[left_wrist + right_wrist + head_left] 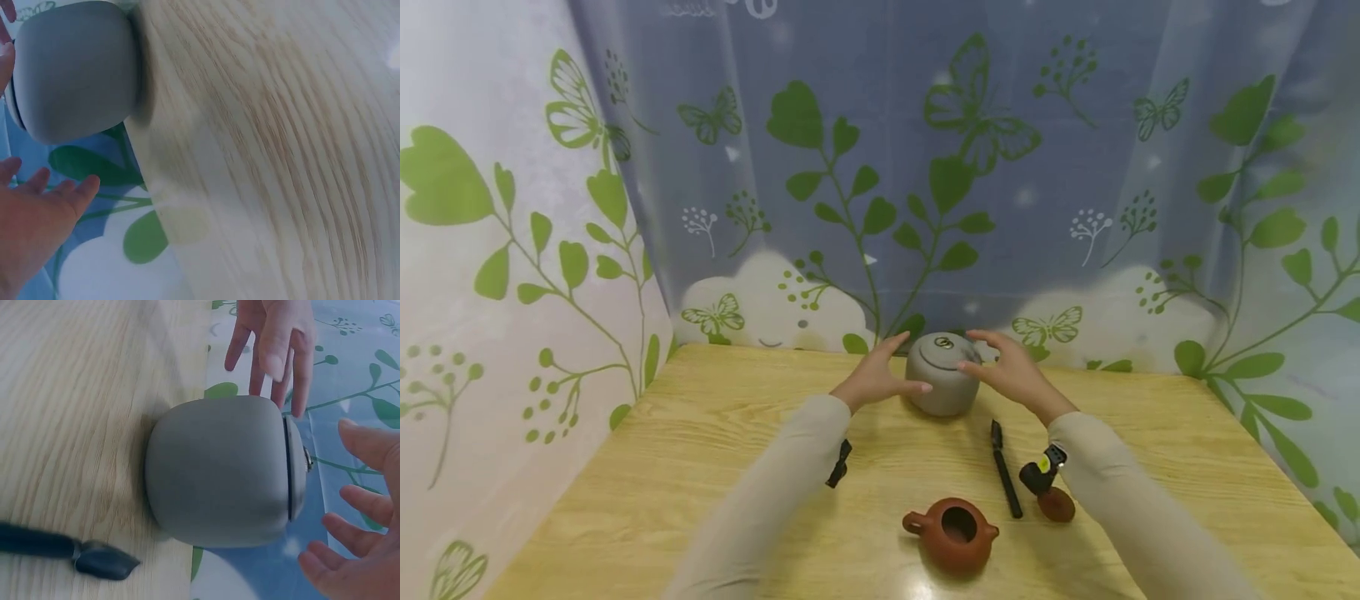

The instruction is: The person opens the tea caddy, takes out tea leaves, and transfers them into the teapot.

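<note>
A rounded grey lidded jar (942,392) stands upright at the back of the table, with a small metallic detail on its lid (295,469). To its left, my left hand (880,375) is spread with fingers extended; a gap separates it from the jar in the left wrist view, where the jar (75,69) fills the upper left. My right hand (1011,371) hovers at the jar's right side and near the lid, its fingers apart and relaxed. The right wrist view shows that hand (369,512) clear of the jar, holding nothing.
Nearer me sits a reddish-brown teapot (977,550) with its top uncovered. A round brown piece (1057,506), like a lid, lies right of it, partly behind the wrist camera (1037,477). A black pen-like tool (1006,475) lies between. Patterned curtains (887,208) border the table.
</note>
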`<state>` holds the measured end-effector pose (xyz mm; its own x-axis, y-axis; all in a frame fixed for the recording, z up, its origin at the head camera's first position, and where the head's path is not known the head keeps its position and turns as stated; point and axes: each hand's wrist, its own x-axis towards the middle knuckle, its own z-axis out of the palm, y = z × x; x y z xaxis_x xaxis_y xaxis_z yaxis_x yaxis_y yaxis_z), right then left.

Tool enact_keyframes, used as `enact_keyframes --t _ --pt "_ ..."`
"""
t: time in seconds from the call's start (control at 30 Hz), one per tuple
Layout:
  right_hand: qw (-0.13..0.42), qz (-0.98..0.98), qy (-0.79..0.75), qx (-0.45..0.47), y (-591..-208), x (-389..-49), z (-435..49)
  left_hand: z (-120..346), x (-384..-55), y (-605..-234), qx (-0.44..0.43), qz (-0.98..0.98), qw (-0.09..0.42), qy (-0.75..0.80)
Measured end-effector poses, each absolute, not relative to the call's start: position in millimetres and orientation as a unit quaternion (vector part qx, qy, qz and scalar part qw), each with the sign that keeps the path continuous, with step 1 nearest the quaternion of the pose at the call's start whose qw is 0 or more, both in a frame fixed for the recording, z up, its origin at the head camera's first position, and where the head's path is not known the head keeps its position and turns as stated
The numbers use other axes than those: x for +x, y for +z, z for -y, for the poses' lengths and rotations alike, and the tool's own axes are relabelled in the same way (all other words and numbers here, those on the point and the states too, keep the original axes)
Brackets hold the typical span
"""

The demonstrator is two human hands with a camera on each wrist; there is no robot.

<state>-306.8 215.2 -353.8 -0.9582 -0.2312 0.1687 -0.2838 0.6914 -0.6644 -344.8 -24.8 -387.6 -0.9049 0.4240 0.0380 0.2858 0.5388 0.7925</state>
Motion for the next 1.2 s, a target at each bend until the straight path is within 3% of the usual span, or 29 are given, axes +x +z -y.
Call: enact_keyframes --t 0.23,0.4,1.2 --pt "0.035 0.914 0.378 0.145 -361.4 -324.8 -197.5 15.1 -356.1 -398.4 0.185 -0.863 0.076 0.464" --pt "0.039 0.915 0.378 0.140 -369.5 -330.3 -191.6 9.3 -356.3 -406.4 0.182 -0.843 0.100 0.495" --pt "0.015 0.925 0.366 0.104 -372.4 -333.4 -187.6 -3.9 -351.9 -417.0 0.166 -0.805 0.088 0.563"
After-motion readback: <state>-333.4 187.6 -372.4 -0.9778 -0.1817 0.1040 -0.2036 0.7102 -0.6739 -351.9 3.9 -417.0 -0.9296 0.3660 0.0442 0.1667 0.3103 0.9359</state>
